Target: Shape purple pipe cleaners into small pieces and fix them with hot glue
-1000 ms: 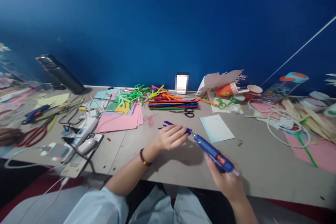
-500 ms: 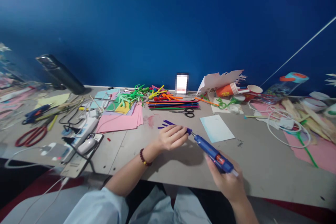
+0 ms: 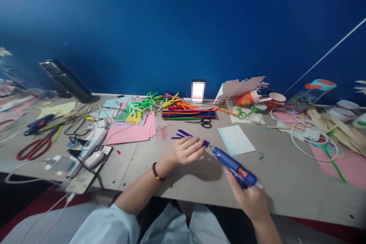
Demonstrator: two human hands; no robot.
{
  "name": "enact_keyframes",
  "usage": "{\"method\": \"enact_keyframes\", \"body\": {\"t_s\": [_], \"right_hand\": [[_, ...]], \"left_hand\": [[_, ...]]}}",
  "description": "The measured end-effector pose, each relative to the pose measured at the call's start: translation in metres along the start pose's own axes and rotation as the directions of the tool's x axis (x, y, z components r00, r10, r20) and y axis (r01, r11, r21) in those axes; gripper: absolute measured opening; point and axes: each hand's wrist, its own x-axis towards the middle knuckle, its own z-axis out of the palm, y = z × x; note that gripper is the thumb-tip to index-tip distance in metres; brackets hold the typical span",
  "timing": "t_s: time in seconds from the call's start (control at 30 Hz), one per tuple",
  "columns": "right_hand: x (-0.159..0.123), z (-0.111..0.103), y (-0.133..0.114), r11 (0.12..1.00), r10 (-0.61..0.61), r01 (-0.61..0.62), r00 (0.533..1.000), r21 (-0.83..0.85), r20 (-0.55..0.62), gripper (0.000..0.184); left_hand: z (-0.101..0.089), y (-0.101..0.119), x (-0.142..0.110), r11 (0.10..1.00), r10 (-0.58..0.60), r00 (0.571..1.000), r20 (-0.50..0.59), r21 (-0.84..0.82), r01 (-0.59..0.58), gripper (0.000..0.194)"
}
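My left hand (image 3: pixel 186 150) is closed around a small bundle of purple pipe cleaners (image 3: pixel 181 134), whose ends fan out past the fingers toward the far side of the table. My right hand (image 3: pixel 247 198) grips a blue hot glue gun (image 3: pixel 234 168) by its body. The gun's metal nozzle (image 3: pixel 209 145) points at a dark blue-purple tip (image 3: pixel 206 143) just beyond my left fingers. It is very close to that tip, but I cannot tell whether they touch. A beaded bracelet (image 3: pixel 156 171) circles my left wrist.
A black-handled pair of scissors (image 3: pixel 203 122), a stack of pipe cleaners (image 3: pixel 188 113) and pink paper sheets (image 3: pixel 128 130) lie beyond my hands. A pale blue card (image 3: pixel 236 140) lies to the right. A power strip (image 3: pixel 88 146), cables and red-handled scissors (image 3: pixel 34 149) are at the left.
My hands stay nearly still. The glue gun has tilted slightly, and its rear end has shifted a little to the right.
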Motion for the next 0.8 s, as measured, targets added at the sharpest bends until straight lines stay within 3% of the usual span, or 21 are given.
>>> {"method": "enact_keyframes", "body": {"t_s": [0.33, 0.5, 0.8], "right_hand": [[-0.002, -0.001, -0.011, 0.97, 0.235, -0.232, 0.971, 0.073, -0.033, 0.028], [-0.003, -0.001, -0.01, 0.933, 0.336, -0.335, 0.942, 0.131, 0.016, 0.033], [-0.004, -0.001, -0.007, 0.918, 0.359, -0.357, 0.933, 0.17, 0.022, 0.033]], "left_hand": [[0.002, 0.0, -0.005, 1.0, 0.014, 1.0, 0.0, -0.01, -0.014, 0.014], [0.001, 0.0, -0.005, 1.0, 0.006, 1.0, -0.003, 0.006, -0.006, 0.013], [0.001, 0.001, -0.005, 1.0, -0.026, 0.999, 0.026, -0.009, 0.026, 0.016]]}}
